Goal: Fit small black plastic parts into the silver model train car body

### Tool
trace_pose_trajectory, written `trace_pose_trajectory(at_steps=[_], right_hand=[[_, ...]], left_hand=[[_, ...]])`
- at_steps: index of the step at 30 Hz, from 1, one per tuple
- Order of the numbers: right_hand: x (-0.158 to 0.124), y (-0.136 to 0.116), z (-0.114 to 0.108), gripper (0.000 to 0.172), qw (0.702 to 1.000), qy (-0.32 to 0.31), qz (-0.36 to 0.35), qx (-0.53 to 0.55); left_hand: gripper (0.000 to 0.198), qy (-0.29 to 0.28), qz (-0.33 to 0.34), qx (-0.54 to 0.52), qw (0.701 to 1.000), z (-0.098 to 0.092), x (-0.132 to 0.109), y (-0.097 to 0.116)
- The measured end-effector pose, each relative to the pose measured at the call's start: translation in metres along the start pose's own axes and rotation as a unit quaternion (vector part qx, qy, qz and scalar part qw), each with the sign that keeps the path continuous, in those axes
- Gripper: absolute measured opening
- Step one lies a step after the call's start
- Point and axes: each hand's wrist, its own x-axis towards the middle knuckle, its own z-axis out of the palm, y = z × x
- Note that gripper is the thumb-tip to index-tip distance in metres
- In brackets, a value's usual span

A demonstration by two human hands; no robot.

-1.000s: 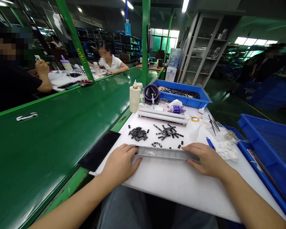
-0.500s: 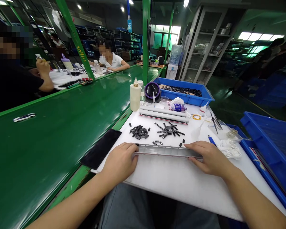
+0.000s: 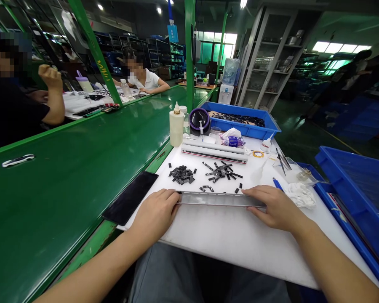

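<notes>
A long grey-white shell with slots along its far edge, like a model train car body [image 3: 213,199], lies crosswise between my hands just above or on the white table [image 3: 221,240]. My left hand [image 3: 156,212] grips its left end. Fingers of my right hand [image 3: 271,207] close round the right end, thumb on the near side. Beyond it are a pile of small black rectangular pieces [image 3: 182,174], a heap of longer black strips [image 3: 222,171] and a few loose pieces [image 3: 206,188]. Two similar train car bodies [image 3: 214,152] lie farther back.
A black phone-like slab [image 3: 131,198] lies on the left edge beside the green conveyor [image 3: 66,189]. Behind stand a glue bottle [image 3: 176,126] and a blue bin of black parts [image 3: 243,130]. To the right are tweezers [image 3: 281,160], white cloth [image 3: 300,195] and blue crates [image 3: 353,185]. Co-workers sit across.
The view has shifted slightly, and the shell's grey face is turned a little more toward me. Both hands keep their hold. A co-worker's raised hand at left has moved.
</notes>
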Motion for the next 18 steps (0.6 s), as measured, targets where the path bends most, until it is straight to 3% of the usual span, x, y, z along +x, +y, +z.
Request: trace_pose_trajectory(at_steps=[18], right_hand=[[-0.0008,0.0011,-0.0017,0.038,1.0,0.017,-0.004,0.001]], left_hand=[[0.019,0.016,0.004,-0.012,1.0,0.0079,-0.0016,-0.0051]])
